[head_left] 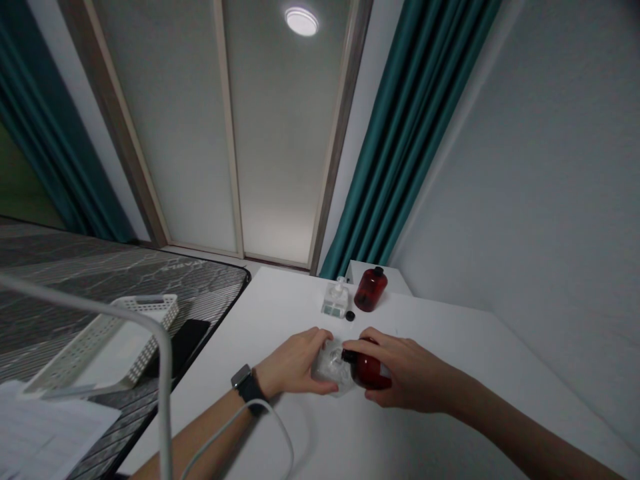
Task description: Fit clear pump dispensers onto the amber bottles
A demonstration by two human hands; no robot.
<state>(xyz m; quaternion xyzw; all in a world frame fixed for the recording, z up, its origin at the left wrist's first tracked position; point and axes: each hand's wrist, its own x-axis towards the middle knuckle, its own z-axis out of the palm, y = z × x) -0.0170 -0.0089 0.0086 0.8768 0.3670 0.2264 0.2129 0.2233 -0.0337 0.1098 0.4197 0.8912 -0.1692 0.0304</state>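
Observation:
My left hand [295, 363] is closed around a small clear glass bottle [330, 367] on the white table [450, 347]. My right hand [400, 373] grips a dark red bottle [367, 372], tilted so its black neck meets the clear bottle's top. Farther back stand a second clear square bottle [336, 298] and a second red bottle [371, 289] with a black cap. A small black cap [350, 316] lies between them on the table.
A white perforated basket [110, 340] and a black phone [183, 343] lie on the dark patterned mat at left. A white cable [160, 347] arcs across the foreground. Papers [45, 433] sit at lower left. Teal curtains and a grey wall rise behind.

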